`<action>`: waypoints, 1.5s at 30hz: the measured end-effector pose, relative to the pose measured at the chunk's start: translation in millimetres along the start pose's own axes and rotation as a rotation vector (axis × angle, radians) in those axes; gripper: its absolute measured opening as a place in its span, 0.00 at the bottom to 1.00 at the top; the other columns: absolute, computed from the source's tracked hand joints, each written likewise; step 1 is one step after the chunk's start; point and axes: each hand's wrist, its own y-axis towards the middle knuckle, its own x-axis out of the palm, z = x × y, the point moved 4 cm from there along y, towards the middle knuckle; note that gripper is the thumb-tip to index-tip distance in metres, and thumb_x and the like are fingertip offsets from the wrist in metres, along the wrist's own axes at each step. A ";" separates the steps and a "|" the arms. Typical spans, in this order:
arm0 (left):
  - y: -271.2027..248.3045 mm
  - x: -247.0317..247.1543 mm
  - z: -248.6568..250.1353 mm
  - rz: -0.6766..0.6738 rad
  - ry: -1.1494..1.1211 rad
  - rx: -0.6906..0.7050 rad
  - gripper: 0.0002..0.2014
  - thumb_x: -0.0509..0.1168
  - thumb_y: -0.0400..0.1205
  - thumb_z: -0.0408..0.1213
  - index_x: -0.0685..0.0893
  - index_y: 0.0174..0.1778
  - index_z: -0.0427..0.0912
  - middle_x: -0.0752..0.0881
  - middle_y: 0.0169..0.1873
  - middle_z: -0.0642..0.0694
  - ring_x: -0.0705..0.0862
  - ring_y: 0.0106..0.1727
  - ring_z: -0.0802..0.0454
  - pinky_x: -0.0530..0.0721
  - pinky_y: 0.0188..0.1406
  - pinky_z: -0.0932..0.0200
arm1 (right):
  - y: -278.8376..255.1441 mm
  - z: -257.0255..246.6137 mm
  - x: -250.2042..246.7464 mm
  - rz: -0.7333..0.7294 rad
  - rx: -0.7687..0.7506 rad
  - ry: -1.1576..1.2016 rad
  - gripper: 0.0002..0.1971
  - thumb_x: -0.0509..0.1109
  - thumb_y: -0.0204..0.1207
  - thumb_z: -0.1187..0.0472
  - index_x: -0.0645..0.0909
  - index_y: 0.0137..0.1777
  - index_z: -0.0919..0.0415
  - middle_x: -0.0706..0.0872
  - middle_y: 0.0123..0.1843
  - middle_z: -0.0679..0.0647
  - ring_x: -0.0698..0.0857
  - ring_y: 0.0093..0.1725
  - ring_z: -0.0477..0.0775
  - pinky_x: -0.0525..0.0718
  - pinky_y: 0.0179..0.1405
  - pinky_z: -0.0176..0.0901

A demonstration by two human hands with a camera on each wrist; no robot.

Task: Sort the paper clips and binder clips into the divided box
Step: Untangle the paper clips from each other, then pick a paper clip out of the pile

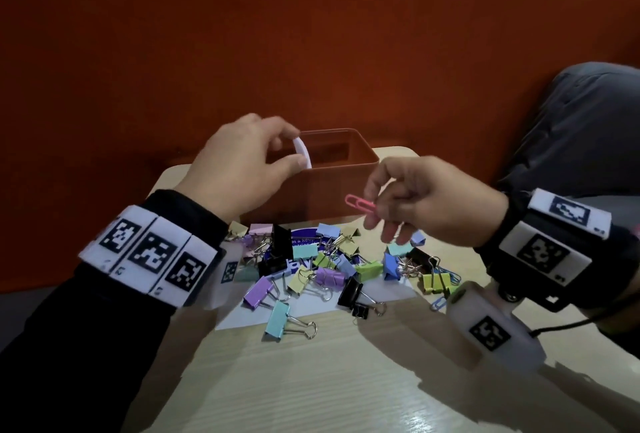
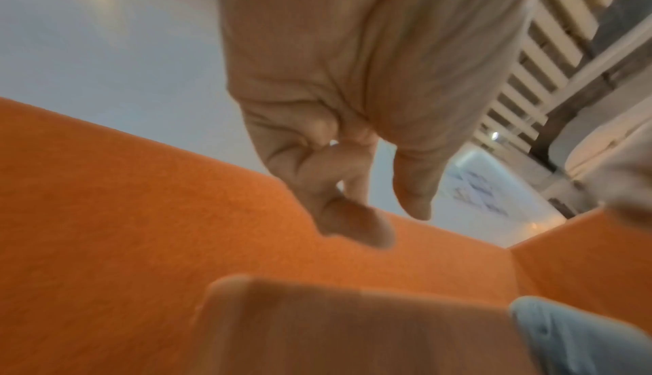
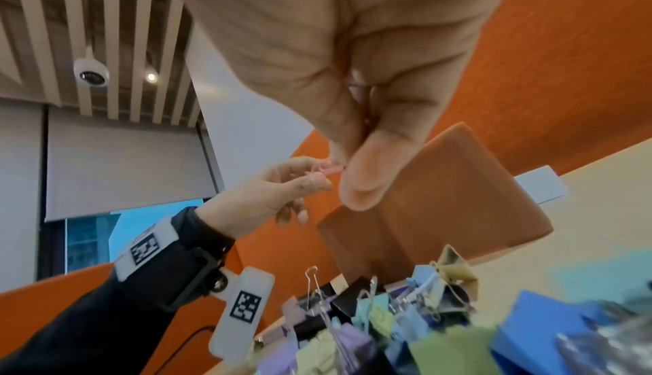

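Binder clips (image 1: pixel 311 273) crowd before box (image 1: pixel 332 190); left hand (image 1: pixel 239 169) perhaps pinching divider (image 1: pixel 303 152).

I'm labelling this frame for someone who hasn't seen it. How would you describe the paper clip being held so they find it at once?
Start at the brown box at the table's far edge. Just in front of its near wall, above the pile of binder clips, the right hand pinches a pink paper clip between its fingertips. It is the only pink wire clip, and the only clip held off the table.
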 end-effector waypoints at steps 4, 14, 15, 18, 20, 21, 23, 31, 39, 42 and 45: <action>-19.8 0.4 45.7 -0.167 -0.523 0.077 0.06 0.73 0.75 0.46 0.89 0.45 0.52 0.89 0.34 0.53 0.88 0.31 0.58 0.86 0.30 0.64 | 2.9 -6.9 -3.3 0.073 -0.022 0.292 0.08 0.69 0.74 0.75 0.74 0.44 0.63 0.90 0.33 0.61 0.89 0.31 0.58 0.87 0.27 0.43; -11.7 3.3 34.6 -0.016 -0.522 0.070 0.07 0.69 0.80 0.31 0.89 0.42 0.48 0.91 0.35 0.52 0.90 0.37 0.61 0.91 0.44 0.54 | -11.2 10.1 -12.8 -0.047 0.070 -0.347 0.10 0.72 0.72 0.70 0.74 0.45 0.57 0.90 0.38 0.57 0.88 0.36 0.56 0.87 0.38 0.48; -7.7 1.7 26.2 0.024 -0.500 0.041 0.09 0.67 0.81 0.30 0.89 0.42 0.49 0.91 0.36 0.52 0.90 0.39 0.61 0.90 0.45 0.53 | -12.6 15.9 -15.9 -0.072 0.083 -0.585 0.10 0.72 0.71 0.69 0.75 0.44 0.56 0.88 0.36 0.51 0.85 0.36 0.55 0.85 0.38 0.44; 1.4 -1.4 -0.2 0.104 -0.419 -0.062 0.15 0.62 0.84 0.27 0.88 0.41 0.51 0.90 0.39 0.51 0.90 0.42 0.60 0.90 0.49 0.49 | -21.5 32.0 -21.3 -0.194 0.181 -0.945 0.11 0.76 0.69 0.62 0.77 0.44 0.51 0.77 0.35 0.40 0.76 0.40 0.50 0.70 0.30 0.29; 4.0 -0.8 -12.2 0.121 -0.367 -0.118 0.18 0.60 0.84 0.27 0.87 0.38 0.53 0.90 0.39 0.51 0.90 0.45 0.57 0.89 0.51 0.47 | -28.7 40.1 -21.9 -0.296 0.277 -0.974 0.15 0.79 0.67 0.53 0.81 0.51 0.50 0.81 0.42 0.42 0.77 0.41 0.47 0.73 0.34 0.30; 4.1 0.2 -14.8 0.118 -0.356 -0.133 0.19 0.59 0.84 0.26 0.87 0.38 0.54 0.89 0.39 0.51 0.89 0.45 0.57 0.89 0.52 0.48 | -31.3 43.5 -21.0 -0.335 0.317 -0.965 0.20 0.80 0.65 0.48 0.81 0.55 0.51 0.83 0.47 0.44 0.78 0.42 0.46 0.76 0.38 0.33; 3.3 3.2 -12.9 0.102 -0.354 -0.125 0.19 0.59 0.84 0.26 0.87 0.39 0.53 0.89 0.40 0.51 0.89 0.44 0.59 0.89 0.51 0.49 | -34.1 47.7 -15.3 -0.371 0.355 -0.969 0.29 0.80 0.59 0.40 0.81 0.59 0.51 0.85 0.52 0.46 0.80 0.45 0.48 0.80 0.44 0.38; -0.5 9.3 1.3 0.029 -0.185 -0.039 0.19 0.54 0.84 0.28 0.88 0.48 0.52 0.84 0.48 0.48 0.84 0.45 0.49 0.79 0.39 0.56 | -25.3 47.7 5.7 -0.323 0.257 -1.035 0.12 0.75 0.68 0.54 0.82 0.46 0.61 0.80 0.36 0.52 0.76 0.39 0.55 0.71 0.29 0.37; 0.8 11.8 -2.2 0.021 -0.215 -0.077 0.15 0.56 0.85 0.30 0.86 0.46 0.51 0.84 0.37 0.48 0.84 0.34 0.50 0.83 0.33 0.56 | -20.5 45.5 4.6 -0.301 0.232 -0.900 0.16 0.81 0.65 0.53 0.86 0.52 0.57 0.78 0.35 0.43 0.78 0.41 0.50 0.70 0.30 0.28; 4.6 6.9 -14.5 0.117 -0.267 -0.141 0.14 0.58 0.85 0.28 0.85 0.45 0.49 0.88 0.38 0.48 0.87 0.39 0.54 0.87 0.43 0.53 | -20.8 46.1 -1.3 -0.268 0.243 -0.840 0.16 0.83 0.63 0.54 0.87 0.51 0.55 0.82 0.36 0.44 0.81 0.38 0.49 0.74 0.30 0.29; 4.6 6.4 -21.5 0.147 -0.156 -0.169 0.18 0.55 0.83 0.22 0.87 0.48 0.47 0.87 0.49 0.47 0.80 0.35 0.59 0.79 0.35 0.63 | -23.4 45.9 -1.5 -0.279 0.242 -0.800 0.17 0.84 0.60 0.57 0.84 0.49 0.51 0.82 0.35 0.41 0.82 0.39 0.49 0.81 0.38 0.37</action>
